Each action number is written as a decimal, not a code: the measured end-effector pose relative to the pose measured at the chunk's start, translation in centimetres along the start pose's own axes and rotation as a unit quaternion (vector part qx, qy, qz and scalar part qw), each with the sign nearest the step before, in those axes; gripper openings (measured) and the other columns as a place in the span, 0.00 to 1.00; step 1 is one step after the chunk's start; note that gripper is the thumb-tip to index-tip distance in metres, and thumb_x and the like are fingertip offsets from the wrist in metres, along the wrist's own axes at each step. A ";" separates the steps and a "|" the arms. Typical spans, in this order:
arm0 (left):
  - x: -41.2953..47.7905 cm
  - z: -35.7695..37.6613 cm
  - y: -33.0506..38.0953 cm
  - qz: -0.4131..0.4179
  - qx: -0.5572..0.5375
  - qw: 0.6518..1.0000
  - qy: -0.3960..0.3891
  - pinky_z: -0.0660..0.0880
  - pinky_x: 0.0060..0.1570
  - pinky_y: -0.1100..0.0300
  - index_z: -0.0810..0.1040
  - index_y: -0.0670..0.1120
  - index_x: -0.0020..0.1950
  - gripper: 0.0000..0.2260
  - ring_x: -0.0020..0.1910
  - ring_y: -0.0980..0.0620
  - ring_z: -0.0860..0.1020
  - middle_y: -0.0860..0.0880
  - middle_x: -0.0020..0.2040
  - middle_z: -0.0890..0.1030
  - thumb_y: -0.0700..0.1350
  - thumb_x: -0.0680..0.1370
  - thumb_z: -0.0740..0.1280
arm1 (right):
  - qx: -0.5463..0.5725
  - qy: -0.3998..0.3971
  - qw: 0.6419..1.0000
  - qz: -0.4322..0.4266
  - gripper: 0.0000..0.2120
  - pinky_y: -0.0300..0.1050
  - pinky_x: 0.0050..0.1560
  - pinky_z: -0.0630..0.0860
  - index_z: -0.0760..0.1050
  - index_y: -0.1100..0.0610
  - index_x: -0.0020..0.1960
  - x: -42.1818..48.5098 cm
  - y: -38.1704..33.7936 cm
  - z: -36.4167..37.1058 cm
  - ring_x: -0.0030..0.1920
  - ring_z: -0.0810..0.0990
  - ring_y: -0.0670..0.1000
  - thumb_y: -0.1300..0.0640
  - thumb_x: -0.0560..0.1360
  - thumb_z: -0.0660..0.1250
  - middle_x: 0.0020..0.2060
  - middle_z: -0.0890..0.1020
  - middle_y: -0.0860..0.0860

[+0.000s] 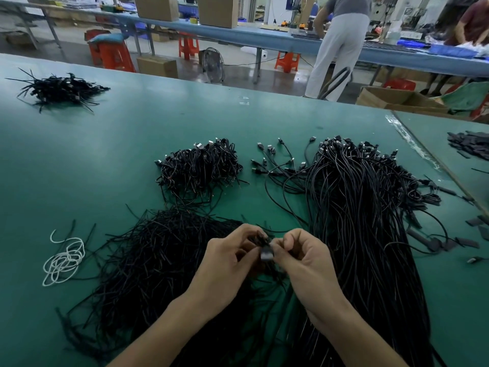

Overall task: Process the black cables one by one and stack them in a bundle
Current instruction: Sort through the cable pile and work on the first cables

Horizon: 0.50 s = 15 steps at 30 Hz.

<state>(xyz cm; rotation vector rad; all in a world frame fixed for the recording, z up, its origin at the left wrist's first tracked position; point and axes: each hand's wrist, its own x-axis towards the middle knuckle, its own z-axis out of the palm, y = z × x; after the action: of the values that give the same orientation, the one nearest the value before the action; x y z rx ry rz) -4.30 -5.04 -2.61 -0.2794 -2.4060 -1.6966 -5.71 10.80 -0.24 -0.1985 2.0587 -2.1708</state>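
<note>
Black cable end (265,254) is pinched in both grips, left hand (228,263) and right hand (304,260), over green table (132,144).

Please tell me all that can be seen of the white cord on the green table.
The white cord is a thin string, loosely tangled in several overlapping loops, with one free end curving up like a hook. It lies flat on the green table, left of the loose black cables; a few of their strands seem to touch it. Nothing holds it.
</note>
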 end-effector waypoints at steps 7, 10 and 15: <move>-0.2 0.4 1.2 -0.036 -0.149 0.986 0.058 0.77 0.47 0.64 0.82 0.55 0.48 0.08 0.46 0.57 0.81 0.54 0.45 0.84 0.47 0.79 0.63 | -0.009 -0.003 1.000 0.015 0.14 0.35 0.41 0.76 0.68 0.57 0.38 -0.1 0.1 -0.2 0.37 0.78 0.44 0.70 0.76 0.68 0.33 0.80 0.47; -0.3 0.6 1.3 -0.059 -0.149 0.985 0.068 0.76 0.43 0.65 0.76 0.59 0.55 0.14 0.41 0.59 0.80 0.56 0.46 0.84 0.52 0.73 0.75 | -0.030 0.000 1.000 -0.001 0.15 0.34 0.41 0.76 0.67 0.57 0.37 0.0 -0.1 -0.3 0.36 0.78 0.43 0.70 0.76 0.67 0.32 0.79 0.47; -0.4 0.8 1.0 0.005 -0.067 0.996 0.066 0.79 0.47 0.56 0.79 0.58 0.61 0.22 0.43 0.53 0.81 0.54 0.48 0.85 0.39 0.72 0.77 | 0.035 0.010 0.999 0.021 0.15 0.35 0.40 0.77 0.65 0.57 0.37 0.2 -0.2 -0.9 0.36 0.78 0.45 0.70 0.76 0.67 0.33 0.79 0.50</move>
<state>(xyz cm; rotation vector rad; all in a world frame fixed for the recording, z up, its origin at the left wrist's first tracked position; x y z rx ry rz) -3.72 -3.98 -2.10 -0.1912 -2.1990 -1.8145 -6.08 11.65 -0.10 -0.1245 1.9758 -2.2247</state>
